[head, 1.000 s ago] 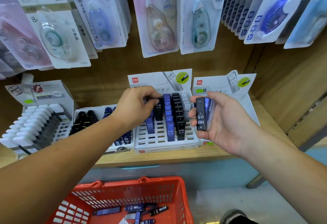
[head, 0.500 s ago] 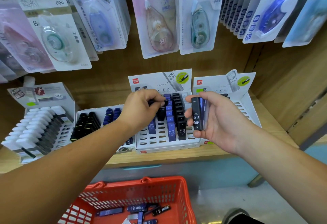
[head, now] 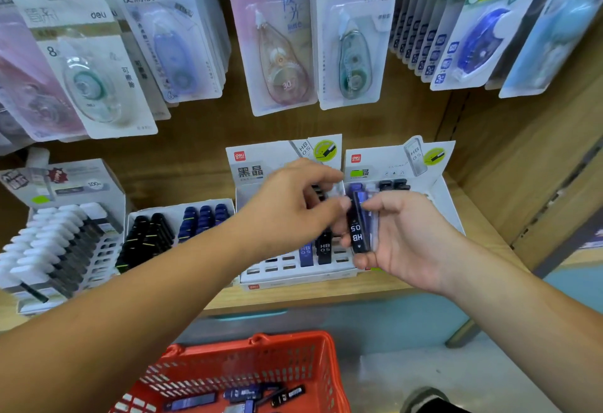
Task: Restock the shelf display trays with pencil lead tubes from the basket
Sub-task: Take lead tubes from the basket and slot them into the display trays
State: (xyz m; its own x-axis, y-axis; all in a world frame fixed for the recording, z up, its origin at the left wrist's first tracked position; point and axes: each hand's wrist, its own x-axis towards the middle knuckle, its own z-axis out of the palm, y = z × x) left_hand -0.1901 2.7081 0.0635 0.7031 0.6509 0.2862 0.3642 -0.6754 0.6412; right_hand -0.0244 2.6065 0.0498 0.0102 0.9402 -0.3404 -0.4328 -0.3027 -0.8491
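- A small bundle of pencil lead tubes [head: 359, 226] stands upright in the right hand [head: 404, 236]; a black rectangular plastic tube marked "HB 0.5" is in front and blue ones sit behind it; the print reads upside down; the bundle is held in front of the display trays, above the shelf's front edge.
- The right hand's fingers curl round the bundle from behind, their tips showing at its left side; the thumb lies against its upper right.
- The left hand [head: 290, 210] reaches in from the left; its thumb tip touches the upper end of the black tube; its other fingers bend over the top of the bundle and are blurred, so I cannot tell whether they pinch a tube.
- Behind the hands is a white slotted plastic display tray [head: 293, 277]; one blue tube [head: 306, 251] and one black tube [head: 324, 249] stand side by side in its front slots.
- A second white display tray [head: 448, 207] stands just beside it on the right; dark tube tops [head: 394, 184] show at its back.
- Both trays rest on a light wooden shelf [head: 310, 293]; further left stand a tray of black and blue capped tubes [head: 146, 236] and a tray of white-capped tubes [head: 49, 243].
- Below the shelf is a red plastic mesh basket [head: 319, 344]; loose blue and black tubes [head: 192, 401] lie flat in it.
- Blister packs of correction tape [head: 284, 54] hang above the shelf.
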